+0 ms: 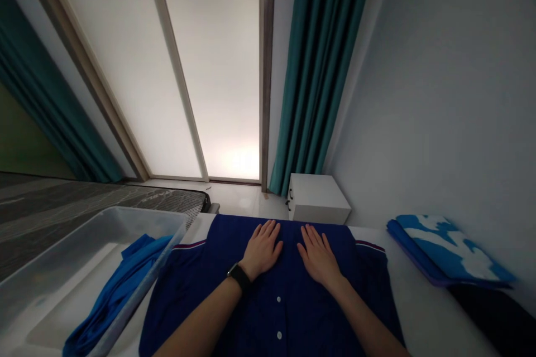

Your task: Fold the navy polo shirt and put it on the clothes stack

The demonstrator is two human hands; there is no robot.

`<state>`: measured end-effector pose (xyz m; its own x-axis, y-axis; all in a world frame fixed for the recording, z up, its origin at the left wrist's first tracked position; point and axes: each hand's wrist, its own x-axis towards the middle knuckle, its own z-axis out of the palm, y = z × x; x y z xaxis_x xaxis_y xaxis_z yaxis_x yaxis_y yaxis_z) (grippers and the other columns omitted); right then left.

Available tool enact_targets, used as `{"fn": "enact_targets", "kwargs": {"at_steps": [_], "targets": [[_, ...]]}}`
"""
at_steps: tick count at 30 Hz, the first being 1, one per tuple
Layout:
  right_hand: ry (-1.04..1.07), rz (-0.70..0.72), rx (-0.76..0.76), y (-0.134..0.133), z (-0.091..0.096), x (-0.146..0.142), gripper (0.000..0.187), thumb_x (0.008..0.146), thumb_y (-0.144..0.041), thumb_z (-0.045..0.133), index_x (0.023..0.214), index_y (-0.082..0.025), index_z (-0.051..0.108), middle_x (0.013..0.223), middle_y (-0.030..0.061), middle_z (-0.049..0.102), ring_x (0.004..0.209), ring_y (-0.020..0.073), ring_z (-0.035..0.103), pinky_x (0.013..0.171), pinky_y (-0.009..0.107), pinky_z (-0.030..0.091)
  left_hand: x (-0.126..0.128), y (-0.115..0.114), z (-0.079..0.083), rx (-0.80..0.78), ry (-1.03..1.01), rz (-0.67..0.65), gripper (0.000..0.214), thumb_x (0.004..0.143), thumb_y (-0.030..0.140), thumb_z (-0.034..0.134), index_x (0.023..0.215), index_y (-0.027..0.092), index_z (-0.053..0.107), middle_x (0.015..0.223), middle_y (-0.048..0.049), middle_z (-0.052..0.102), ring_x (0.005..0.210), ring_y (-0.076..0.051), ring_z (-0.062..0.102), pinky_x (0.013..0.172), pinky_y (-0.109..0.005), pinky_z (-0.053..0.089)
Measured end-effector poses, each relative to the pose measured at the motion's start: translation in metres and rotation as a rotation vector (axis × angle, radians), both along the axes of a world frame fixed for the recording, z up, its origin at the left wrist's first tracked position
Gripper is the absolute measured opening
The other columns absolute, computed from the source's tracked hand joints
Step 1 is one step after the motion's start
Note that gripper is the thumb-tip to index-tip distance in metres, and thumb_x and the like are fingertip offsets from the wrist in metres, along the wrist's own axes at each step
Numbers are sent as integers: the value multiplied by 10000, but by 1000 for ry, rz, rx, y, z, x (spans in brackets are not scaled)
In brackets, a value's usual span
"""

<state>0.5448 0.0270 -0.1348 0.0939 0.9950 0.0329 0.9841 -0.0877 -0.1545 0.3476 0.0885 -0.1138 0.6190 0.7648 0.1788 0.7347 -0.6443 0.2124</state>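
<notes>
Your L hand [263, 246] & R hand [319, 255] lie flat on top of the shirt [301, 312], fingers out, gripping nothing. Its btns [278, 299] run toward you, btwn your arms.

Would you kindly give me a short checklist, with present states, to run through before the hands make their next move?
1. Left hand flat on the dark blue garment: ok.
2. Right hand flat on it too, holding nothing: ok.
3. Garment's near end lying smooth: cannot tell, it runs out of frame.
4. Plastic bin at left without clothing inside: not ok, blue cloth lies in it.
5. Folded stack at right apart from the garment: ok.
</notes>
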Motion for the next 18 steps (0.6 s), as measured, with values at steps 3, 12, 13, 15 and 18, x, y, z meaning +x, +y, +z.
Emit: {"fn": "enact_targets", "kwargs": {"at_steps": [3,12,13,15,18], "targets": [[-26,-60,-20,-16,-1,18,613,989,-458,248,1512,-141,295,1588,80,232,1476,232,155,1187,487,76,6,1,-7,-19,28,24,520,977,392,383,1465,213,404,1545,-76,370,1443,-233,291,1191,-436,195],[-35,-234,5,-44,-2,17,622,970,-473,291,1508,-161,323,1590,94,208,1476,298,133,1159,581,52,4,3,-9,-13,60,41,521,965,392,399,1466,248,409,1558,-57,340,1453,-239,267,1196,-456,172],[-28,-226,8,-45,-2,16,621,970,-469,291,1506,-157,326,1591,98,206,1477,288,131,1164,568,52,7,3,-9,-26,71,63,525,959,381,407,1466,244,408,1555,-64,346,1453,-247,266,1195,-472,162],[-11,-207,18,-47,-2,16,623,971,-459,292,1505,-140,325,1590,110,204,1480,269,123,1175,538,50,17,1,-6,-49,87,108,541,946,351,415,1469,215,400,1543,-86,368,1452,-263,265,1192,-504,149],[30,-198,50,-47,-4,19,603,974,-412,284,1496,-116,339,1584,118,231,1479,248,138,1187,502,58,47,-3,0,-38,38,25,545,942,299,396,1471,170,388,1535,-99,383,1446,-246,282,1190,-462,193]]}}
